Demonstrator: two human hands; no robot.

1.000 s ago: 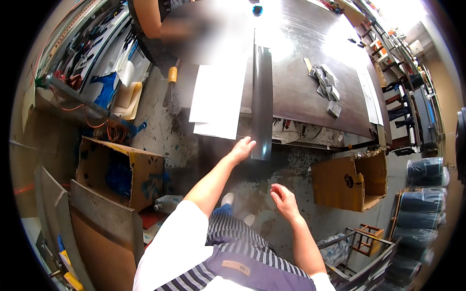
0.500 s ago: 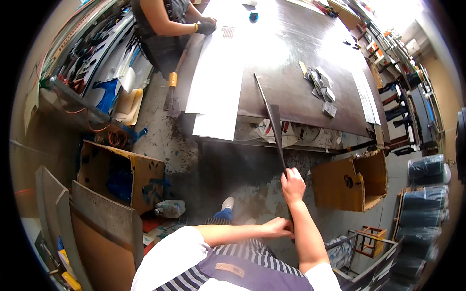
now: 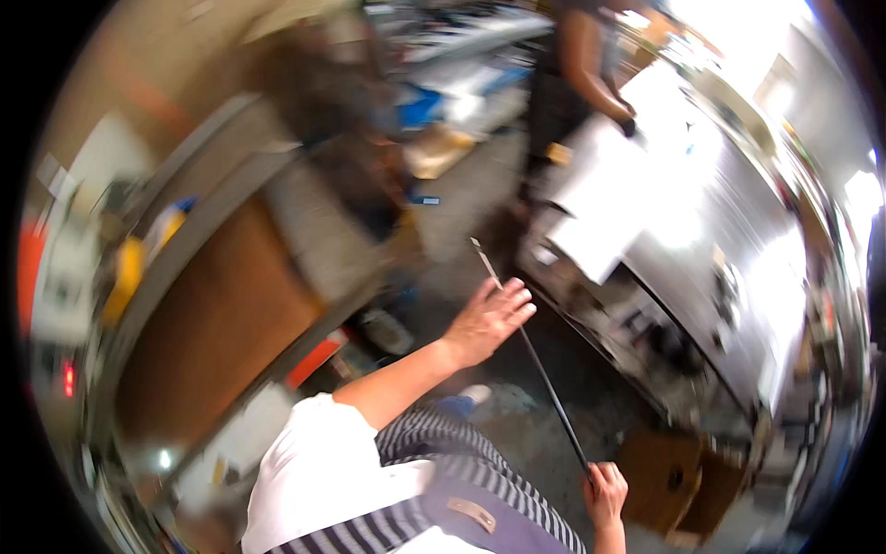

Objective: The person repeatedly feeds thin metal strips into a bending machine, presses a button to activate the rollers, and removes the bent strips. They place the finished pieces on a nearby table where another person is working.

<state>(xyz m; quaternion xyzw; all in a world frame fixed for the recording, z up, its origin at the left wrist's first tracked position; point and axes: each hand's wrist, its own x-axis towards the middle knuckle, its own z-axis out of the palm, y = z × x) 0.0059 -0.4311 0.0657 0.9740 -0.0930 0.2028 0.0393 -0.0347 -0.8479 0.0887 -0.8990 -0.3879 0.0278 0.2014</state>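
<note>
A long, thin dark strip (image 3: 549, 388) with a pale tip slants across in front of me, its far end up and to the left. My right hand (image 3: 605, 492) is closed round its near end. My left hand (image 3: 489, 320) is by the upper part with its fingers stretched out and slightly apart. The strip passes behind those fingers, so whether they press on it is hard to see. A striped apron covers my front.
To the right stands a large dark-topped table (image 3: 706, 249) with white sheets (image 3: 600, 198) along its near left side. Another person (image 3: 577, 69) works at its far left. A brown-faced panel structure (image 3: 217, 332) is on my left. A cardboard box (image 3: 660, 475) sits at lower right.
My view has swung left, blurring the surroundings. My left hand has moved from beside my right forearm up to the strip's far part. My right hand keeps its grip, now lower in view.
</note>
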